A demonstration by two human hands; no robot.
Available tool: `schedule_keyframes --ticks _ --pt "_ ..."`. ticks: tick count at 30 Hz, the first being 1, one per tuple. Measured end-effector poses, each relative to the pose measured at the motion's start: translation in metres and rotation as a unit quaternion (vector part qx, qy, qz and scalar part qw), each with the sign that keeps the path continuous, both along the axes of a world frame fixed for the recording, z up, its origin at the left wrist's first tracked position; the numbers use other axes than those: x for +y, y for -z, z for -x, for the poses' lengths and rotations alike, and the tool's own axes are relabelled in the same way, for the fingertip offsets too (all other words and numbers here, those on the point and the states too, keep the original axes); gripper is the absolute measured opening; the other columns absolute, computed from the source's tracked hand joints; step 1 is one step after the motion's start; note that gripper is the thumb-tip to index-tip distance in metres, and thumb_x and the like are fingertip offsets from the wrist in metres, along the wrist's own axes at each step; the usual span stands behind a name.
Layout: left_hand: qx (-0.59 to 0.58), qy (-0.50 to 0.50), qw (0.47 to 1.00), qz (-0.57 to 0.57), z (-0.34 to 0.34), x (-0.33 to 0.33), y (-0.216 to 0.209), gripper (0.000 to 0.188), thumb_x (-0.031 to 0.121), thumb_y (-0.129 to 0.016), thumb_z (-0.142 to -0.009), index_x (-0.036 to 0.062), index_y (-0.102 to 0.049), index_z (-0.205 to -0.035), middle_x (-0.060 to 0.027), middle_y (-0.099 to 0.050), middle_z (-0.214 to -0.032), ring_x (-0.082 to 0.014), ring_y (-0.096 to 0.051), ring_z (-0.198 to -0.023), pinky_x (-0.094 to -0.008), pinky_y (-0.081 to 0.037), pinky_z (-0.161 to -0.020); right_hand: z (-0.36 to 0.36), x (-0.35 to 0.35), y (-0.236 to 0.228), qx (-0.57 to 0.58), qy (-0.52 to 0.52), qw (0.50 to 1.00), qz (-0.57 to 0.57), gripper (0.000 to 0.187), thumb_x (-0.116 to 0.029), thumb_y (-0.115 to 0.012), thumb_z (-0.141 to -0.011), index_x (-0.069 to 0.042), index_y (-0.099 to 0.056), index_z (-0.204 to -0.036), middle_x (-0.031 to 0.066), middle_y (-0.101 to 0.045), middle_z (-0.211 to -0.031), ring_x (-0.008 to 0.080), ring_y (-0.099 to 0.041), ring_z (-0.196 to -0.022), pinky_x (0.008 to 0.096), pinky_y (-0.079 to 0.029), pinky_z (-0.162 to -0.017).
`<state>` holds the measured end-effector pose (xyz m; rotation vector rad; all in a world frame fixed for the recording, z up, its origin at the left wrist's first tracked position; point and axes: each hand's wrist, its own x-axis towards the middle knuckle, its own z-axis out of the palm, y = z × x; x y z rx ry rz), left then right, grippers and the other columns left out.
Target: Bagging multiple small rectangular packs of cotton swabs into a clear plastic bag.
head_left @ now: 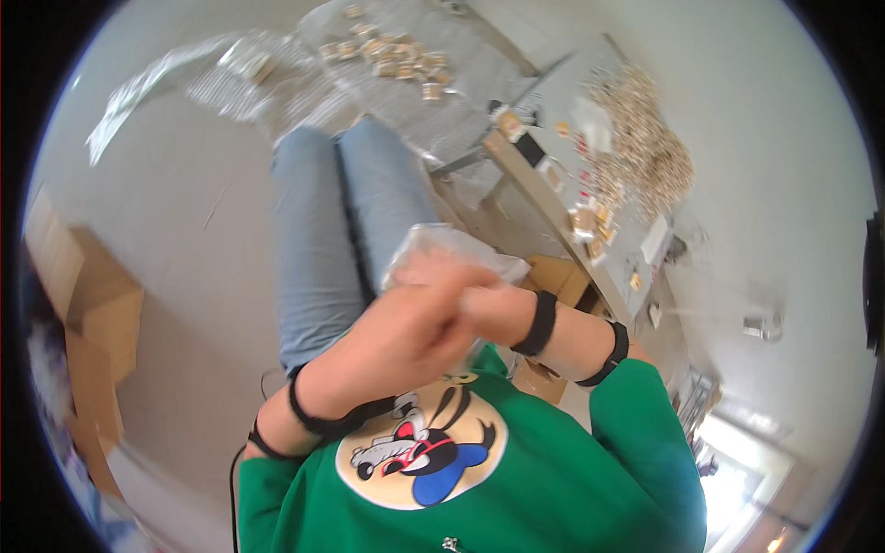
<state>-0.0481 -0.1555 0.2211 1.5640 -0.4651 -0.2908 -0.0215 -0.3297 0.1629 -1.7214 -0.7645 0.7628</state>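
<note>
My two hands come together in front of my lap, blurred by motion. A crumpled clear plastic bag (pixel 468 245) sticks out on their far side, above my right knee. My left hand (pixel 401 323) lies across the front, its fingers curled in against the other hand and the bag's gathered part. Behind it, my right hand (pixel 493 311) is closed on the bag too, with most of its fingers hidden. What the bag contains cannot be made out.
At the right stands a table (pixel 553 207) with a big heap of small light-coloured pieces (pixel 645 138). Several small packed items (pixel 396 55) lie on plastic sheeting (pixel 309 78) on the floor ahead. An opened cardboard box (pixel 106 313) stands at my left.
</note>
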Motion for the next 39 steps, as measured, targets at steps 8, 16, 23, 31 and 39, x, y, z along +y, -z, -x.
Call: schedule_keyframes --ticks 8,16,23,31,39 --pt "0.116 -0.034 0.99 -0.071 -0.006 0.003 -0.017 0.044 -0.006 -0.05 -0.081 0.002 -0.046 -0.125 -0.007 -0.043 -0.051 -0.0198 -0.042 -0.043 -0.0313 -0.033 -0.046 -0.044 -0.133 -0.09 0.217 0.267 0.938 -0.046 0.011 -0.005 -0.052 -0.092 0.002 -0.061 -0.09 0.0127 -0.066 -0.093 0.0224 -0.066 -0.081 0.0309 -0.054 -0.073" --pt "0.142 -0.099 0.982 -0.078 -0.008 0.0 -0.033 0.05 -0.007 -0.052 -0.079 0.002 -0.045 -0.128 -0.0013 -0.039 -0.049 -0.0094 -0.037 -0.043 -0.025 -0.029 -0.046 -0.076 -0.332 0.146 -0.14 0.487 0.669 0.544 0.043 -0.036 -0.067 -0.081 -0.002 -0.06 -0.106 0.0186 -0.066 -0.096 0.0348 -0.064 -0.094 0.0407 -0.051 -0.082" --pt "0.151 -0.118 0.978 -0.082 -0.004 -0.002 -0.034 0.053 -0.008 -0.052 -0.078 0.0 -0.045 -0.129 -0.0011 -0.039 -0.049 -0.0082 -0.037 -0.044 -0.0241 -0.029 -0.046 -0.076 -0.311 0.164 -0.151 0.461 0.596 0.64 0.055 -0.042 -0.071 -0.074 0.001 -0.061 -0.107 0.0211 -0.061 -0.112 0.0348 -0.057 -0.108 0.0432 -0.045 -0.091" --pt "0.122 -0.119 0.98 -0.106 -0.006 -0.006 -0.04 0.053 -0.01 -0.052 -0.076 -0.0015 -0.047 -0.128 -0.0003 -0.044 -0.052 -0.0061 -0.041 -0.046 -0.0214 -0.033 -0.047 -0.065 -0.321 0.143 -0.077 0.6 0.694 0.389 0.042 -0.029 -0.076 -0.076 0.001 -0.059 -0.099 0.0107 -0.066 -0.089 0.0243 -0.063 -0.083 0.0349 -0.052 -0.072" --pt "0.006 -0.143 0.982 -0.123 -0.007 -0.007 -0.033 0.051 -0.011 -0.054 -0.075 0.0007 -0.049 -0.125 -0.0016 -0.043 -0.06 -0.0089 -0.044 -0.05 -0.0231 -0.037 -0.048 -0.041 -0.186 -0.032 0.089 0.541 0.801 -0.242 0.026 -0.005 -0.059 -0.091 -0.002 -0.051 -0.116 0.0068 -0.062 -0.107 0.0171 -0.063 -0.092 0.0332 -0.054 -0.076"
